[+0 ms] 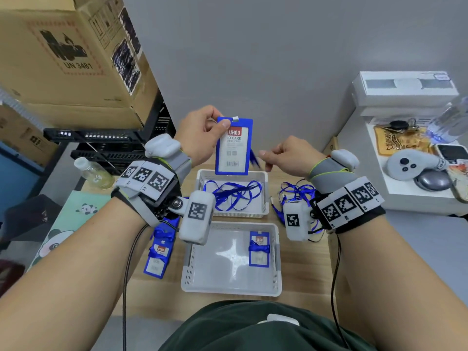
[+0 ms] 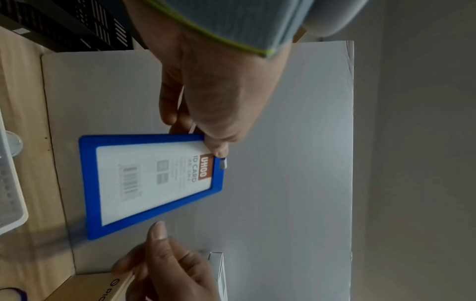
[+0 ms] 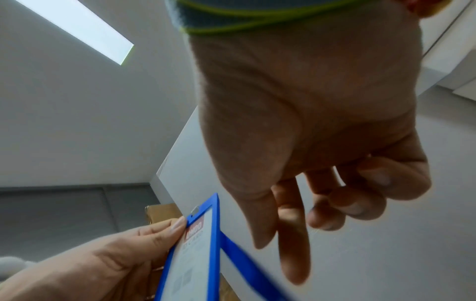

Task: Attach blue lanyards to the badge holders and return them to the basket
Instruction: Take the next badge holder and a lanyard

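My left hand (image 1: 202, 133) pinches the top left corner of a blue badge holder (image 1: 233, 148) and holds it upright above the far basket (image 1: 266, 193), which contains loose blue lanyards (image 1: 233, 193). In the left wrist view its thumb (image 2: 219, 150) presses the holder (image 2: 152, 179) beside the top slot. My right hand (image 1: 286, 155) hovers just right of the holder with fingers loosely curled, gripping nothing I can see. A blurred blue lanyard strand (image 3: 247, 262) hangs from behind the holder (image 3: 195, 254), near the right fingertips (image 3: 296, 275). The near basket (image 1: 230, 291) holds one lanyard-wrapped badge (image 1: 258, 249).
More wrapped badges (image 1: 158, 249) lie on the table left of the near basket. A tangle of lanyards (image 1: 296, 193) lies to the right. A cardboard box (image 1: 63, 59), black crates (image 1: 114, 148) and a bottle (image 1: 93, 173) stand left; white boxes (image 1: 405, 89) with a controller (image 1: 410, 163) stand right.
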Motion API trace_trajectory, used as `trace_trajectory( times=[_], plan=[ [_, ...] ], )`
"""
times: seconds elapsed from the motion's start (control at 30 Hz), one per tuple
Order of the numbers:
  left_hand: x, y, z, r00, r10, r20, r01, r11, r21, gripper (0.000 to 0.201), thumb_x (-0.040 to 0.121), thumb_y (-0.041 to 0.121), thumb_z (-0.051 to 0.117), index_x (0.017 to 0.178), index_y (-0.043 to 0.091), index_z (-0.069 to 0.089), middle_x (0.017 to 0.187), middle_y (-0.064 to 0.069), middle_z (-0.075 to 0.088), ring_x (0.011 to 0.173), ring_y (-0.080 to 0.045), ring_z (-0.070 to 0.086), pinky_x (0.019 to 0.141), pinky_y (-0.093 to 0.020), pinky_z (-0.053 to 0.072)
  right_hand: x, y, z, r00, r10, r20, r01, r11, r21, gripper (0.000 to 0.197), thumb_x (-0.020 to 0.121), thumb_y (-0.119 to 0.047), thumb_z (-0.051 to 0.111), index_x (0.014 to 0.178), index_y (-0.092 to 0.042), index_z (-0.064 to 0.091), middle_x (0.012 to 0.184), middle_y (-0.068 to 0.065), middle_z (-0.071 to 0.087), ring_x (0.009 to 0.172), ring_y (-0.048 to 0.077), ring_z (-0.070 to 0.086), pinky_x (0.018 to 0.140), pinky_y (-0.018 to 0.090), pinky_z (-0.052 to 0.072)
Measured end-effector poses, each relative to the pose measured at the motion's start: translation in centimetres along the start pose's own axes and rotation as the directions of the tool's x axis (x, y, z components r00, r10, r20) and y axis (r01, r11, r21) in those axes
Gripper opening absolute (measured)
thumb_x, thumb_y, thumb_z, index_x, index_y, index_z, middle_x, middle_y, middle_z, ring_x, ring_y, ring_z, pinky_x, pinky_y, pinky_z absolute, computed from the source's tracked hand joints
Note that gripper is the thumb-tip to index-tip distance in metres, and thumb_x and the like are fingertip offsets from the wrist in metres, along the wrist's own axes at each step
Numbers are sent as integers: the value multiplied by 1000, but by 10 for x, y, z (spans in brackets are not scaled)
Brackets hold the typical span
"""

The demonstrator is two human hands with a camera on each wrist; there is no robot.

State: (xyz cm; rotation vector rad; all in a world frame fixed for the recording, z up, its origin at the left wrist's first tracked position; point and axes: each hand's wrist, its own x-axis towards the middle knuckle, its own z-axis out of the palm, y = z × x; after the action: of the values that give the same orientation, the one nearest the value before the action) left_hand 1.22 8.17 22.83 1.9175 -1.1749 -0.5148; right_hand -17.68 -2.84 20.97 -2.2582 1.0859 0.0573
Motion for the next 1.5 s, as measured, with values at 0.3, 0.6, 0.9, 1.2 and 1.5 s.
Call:
trace_trajectory(
  times=[0.3, 0.6, 0.9, 1.2, 1.5],
  plan=[
    [-5, 10, 6, 968, 88, 233, -80, 996, -46, 14, 101, 22, 46, 90, 17, 54, 79, -4, 61, 67, -13, 50, 68, -29, 41, 0, -21, 5, 974, -225, 19, 185, 841, 509, 40, 106, -43, 26, 109, -32, 63, 106, -11, 66, 99, 11, 60, 84, 22, 46],
    [-5, 7, -4, 975, 30, 220, -44, 997, 60, 28, 90, 43, 61, 88, 16, 63, 81, -2, 72, 67, -13, 61, 67, -31, 49, 3, -24, 10, 974, -227, 19, 144, 679, 720, 45, 104, -36, 39, 85, 0, 57, 64, 9, 61, 54, 19, 54, 60, 28, 49],
    [-3, 6, -5, 985, 77, 154, -111, 968, 227, 25, 85, 47, 67, 80, 24, 61, 75, 8, 70, 70, -9, 66, 63, -23, 47, 7, -25, 15, 988, -148, -37, 141, 792, 593, 43, 103, -39, 40, 69, -16, 55, 44, -13, 37, 42, 11, 28, 45, 25, 26],
    [-2, 5, 1, 990, 93, 105, -111, 978, 177, 31, 89, 49, 60, 82, 19, 62, 76, 4, 71, 73, -16, 66, 71, -34, 52, 8, -26, 12, 983, -124, -137, 171, 888, 427, 46, 101, -43, 43, 64, -21, 57, 48, -8, 35, 45, 10, 28, 52, 27, 27],
    [-2, 3, 3, 989, 18, 145, -40, 987, 153, 31, 79, 52, 70, 81, 24, 59, 70, 6, 71, 58, -1, 62, 55, -18, 45, 11, -18, 8, 957, -164, -241, 203, 969, 144, 38, 101, -41, 46, 81, -22, 72, 53, -3, 39, 52, 14, 37, 57, 27, 33]
  ],
)
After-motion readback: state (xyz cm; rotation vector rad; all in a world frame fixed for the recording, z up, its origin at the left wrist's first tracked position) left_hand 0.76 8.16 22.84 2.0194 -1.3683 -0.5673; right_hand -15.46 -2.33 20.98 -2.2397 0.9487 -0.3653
